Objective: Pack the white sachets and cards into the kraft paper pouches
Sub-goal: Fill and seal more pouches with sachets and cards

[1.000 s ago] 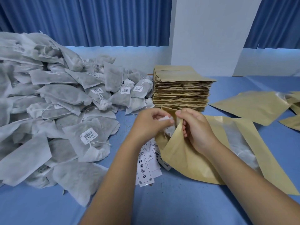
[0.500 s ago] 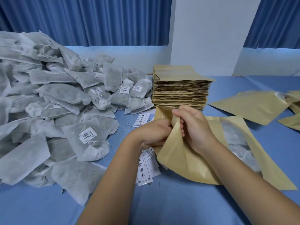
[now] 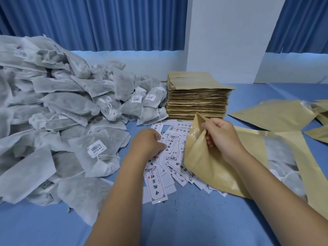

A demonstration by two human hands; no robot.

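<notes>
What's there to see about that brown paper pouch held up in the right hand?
The held pouch is tan kraft paper with a faint sheen, creased and bowed rather than flat. The right hand pinches its upper edge, holding one corner up in a peak in front of the pouch stack. Its lower part lies over the printed cards. The face shown is plain. The left hand, down on the cards, is apart from it.

Soft, even light, faint shadows on my blue-covered bench (image 3: 177, 221). A dull sheen marks the tan kraft paper pouch (image 3: 204, 157) in my right hand (image 3: 221, 137); far-right pouches (image 3: 321, 110) blur, pleated blue curtains (image 3: 88, 23) lean at the edges.
</notes>
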